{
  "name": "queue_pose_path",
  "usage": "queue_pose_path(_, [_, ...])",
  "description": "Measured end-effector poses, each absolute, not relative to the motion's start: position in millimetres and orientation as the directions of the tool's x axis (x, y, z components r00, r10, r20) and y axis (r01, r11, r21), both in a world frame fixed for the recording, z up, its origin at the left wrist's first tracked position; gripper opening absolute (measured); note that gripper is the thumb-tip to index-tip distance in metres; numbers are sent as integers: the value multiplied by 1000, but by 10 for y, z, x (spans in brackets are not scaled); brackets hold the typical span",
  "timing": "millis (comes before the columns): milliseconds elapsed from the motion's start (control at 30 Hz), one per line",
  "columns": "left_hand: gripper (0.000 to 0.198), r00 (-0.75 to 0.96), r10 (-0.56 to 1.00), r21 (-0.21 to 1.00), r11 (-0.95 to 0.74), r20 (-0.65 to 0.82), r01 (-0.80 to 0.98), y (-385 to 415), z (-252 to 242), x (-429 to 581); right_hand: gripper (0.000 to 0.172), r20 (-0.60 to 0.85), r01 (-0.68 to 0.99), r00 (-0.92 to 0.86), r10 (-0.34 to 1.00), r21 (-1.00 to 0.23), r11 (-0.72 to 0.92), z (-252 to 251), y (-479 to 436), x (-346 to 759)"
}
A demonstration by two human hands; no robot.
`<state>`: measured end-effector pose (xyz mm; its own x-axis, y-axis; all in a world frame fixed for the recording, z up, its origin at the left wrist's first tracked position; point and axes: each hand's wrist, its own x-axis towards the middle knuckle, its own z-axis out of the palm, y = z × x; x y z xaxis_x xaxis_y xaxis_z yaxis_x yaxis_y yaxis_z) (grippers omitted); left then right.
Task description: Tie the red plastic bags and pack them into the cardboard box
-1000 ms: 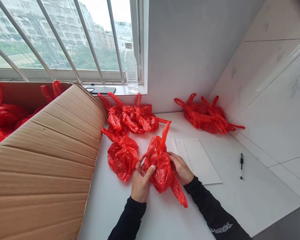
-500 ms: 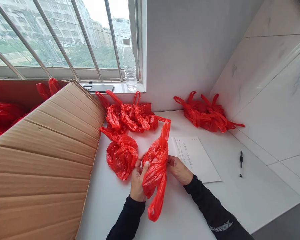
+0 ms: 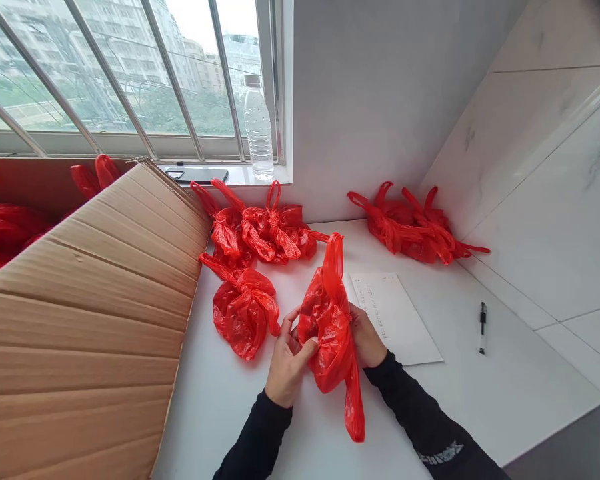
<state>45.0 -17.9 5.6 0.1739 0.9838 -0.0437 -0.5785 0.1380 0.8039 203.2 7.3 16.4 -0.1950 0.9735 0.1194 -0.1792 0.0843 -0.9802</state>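
Head view: the left hand (image 3: 287, 363) grips the knotted red bag (image 3: 330, 350) from its left side, thumb across the front and fingers spread along the side, while the right hand (image 3: 366, 339) supports the opposite side, fingertips hidden behind the plastic. Both forearms angle inward from the near side of the desk (image 3: 460, 407), positioning the bag short of the far edge, beside the paper pad (image 3: 405, 327).

Room right over tabletop (image 3: 515, 393), around pen (image 3: 483, 327); carton (image 3: 105, 287) blocks left, red bags (image 3: 255, 230) rear.
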Motion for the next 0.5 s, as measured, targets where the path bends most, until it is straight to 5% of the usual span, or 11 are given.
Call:
queue_pose_path(300, [34,69,997,842,70,-39,-534,-128,-43,446,27,100,-136,-277,956,-989,64,224,95,2006])
queue_pose_path(500, [32,11,999,859,33,-33,-510,-117,-77,452,21,138,-94,-253,957,-989,118,223,86,2009])
